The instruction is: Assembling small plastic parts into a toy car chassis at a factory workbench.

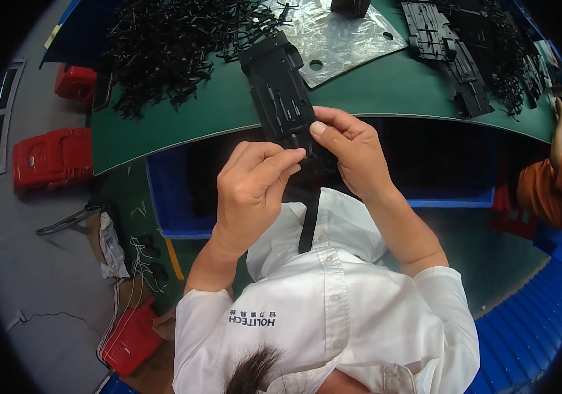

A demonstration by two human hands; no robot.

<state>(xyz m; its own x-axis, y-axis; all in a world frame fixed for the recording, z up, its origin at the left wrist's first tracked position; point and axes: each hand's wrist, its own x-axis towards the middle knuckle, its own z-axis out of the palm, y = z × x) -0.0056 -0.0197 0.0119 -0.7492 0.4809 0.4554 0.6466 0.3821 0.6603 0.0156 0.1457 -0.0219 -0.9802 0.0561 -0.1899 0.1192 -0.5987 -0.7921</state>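
Note:
A long black moulded plastic panel [274, 85] is held up over the near edge of the green table, tilted, its far end reaching over the tabletop. My right hand [356, 151] grips its right side near the lower end, thumb on the face and fingers behind. Close to that same end, the thumb and forefinger of my left hand [251, 184] are pinched together against the face. Whatever lies between those fingertips is too small and covered to name. The panel's lowest part is dark and partly hidden by my hands.
On the green table [228, 115] lie a big heap of small black plastic parts [156, 52], a silvery wrapped plate [353, 43] and more black panels [448, 52]. A blue bin [179, 220] sits below. Red stools [54, 157] stand left; a person in orange [547, 187] works right.

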